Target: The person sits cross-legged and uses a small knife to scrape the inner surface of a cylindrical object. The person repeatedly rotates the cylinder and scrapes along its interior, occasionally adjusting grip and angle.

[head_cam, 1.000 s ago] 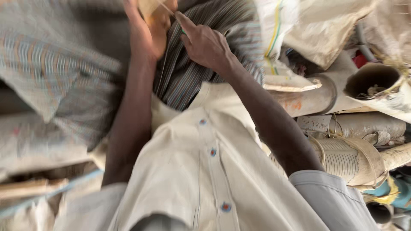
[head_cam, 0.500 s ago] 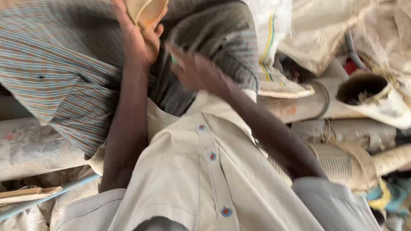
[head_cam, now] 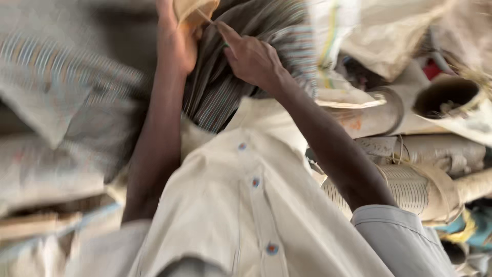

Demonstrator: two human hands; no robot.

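Note:
My left hand (head_cam: 177, 43) is raised at the top of the view and grips a tan, curved piece of material (head_cam: 197, 10). Just to its right, my right hand (head_cam: 251, 59) pinches a thin pale strand (head_cam: 205, 16) that runs to the tan piece. Something small and green shows at its fingertips. Whether the strand is a thread or a needle is too blurred to tell. Under both hands lies a striped grey cloth (head_cam: 225, 97). My cream buttoned shirt (head_cam: 246, 205) fills the lower middle.
Pale ribbed rolls and tubes (head_cam: 410, 190) are stacked at the right, one with a dark open end (head_cam: 446, 97). White sacks (head_cam: 359, 31) lie at the upper right. A checked blue-grey cloth (head_cam: 61, 87) covers the left. A wooden strip (head_cam: 31, 225) sits low on the left.
My right hand drew back from the tan piece half a second ago and is now up against it again, pinching the strand. My left hand has kept its grip.

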